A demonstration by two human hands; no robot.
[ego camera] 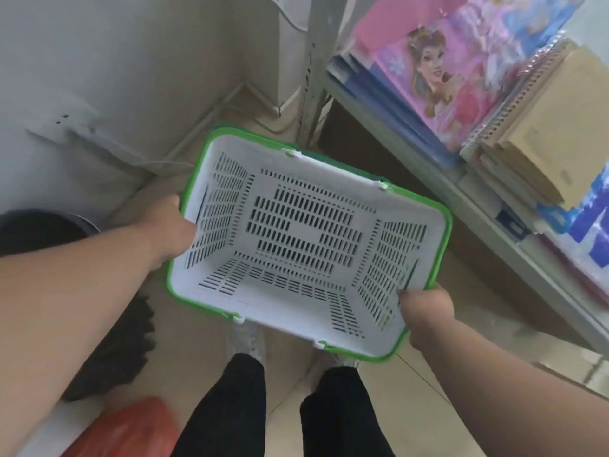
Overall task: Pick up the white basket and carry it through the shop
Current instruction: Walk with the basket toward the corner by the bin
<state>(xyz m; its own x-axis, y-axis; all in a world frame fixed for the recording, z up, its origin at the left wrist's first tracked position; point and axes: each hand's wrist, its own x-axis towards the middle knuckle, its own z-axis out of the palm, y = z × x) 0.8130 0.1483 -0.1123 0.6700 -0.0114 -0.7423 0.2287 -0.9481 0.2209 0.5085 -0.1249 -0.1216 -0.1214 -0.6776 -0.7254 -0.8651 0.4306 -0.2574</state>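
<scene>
The white basket [304, 232] has slotted walls, a slotted floor and a green rim. It is empty and hangs in the air above the floor, in front of my legs. My left hand [171, 225] grips its left end wall, fingers over the rim. My right hand [425, 308] holds the right end at the near corner, with the fingers hidden on the outside of the wall. The basket's green handles lie folded down along the long sides.
A metal shelf unit [494, 206] on the right carries pink picture books, spiral notebooks and brown pads. A grey wall with a cable and a corner lie ahead. A red bag [131, 430] and a dark object sit on the floor at lower left.
</scene>
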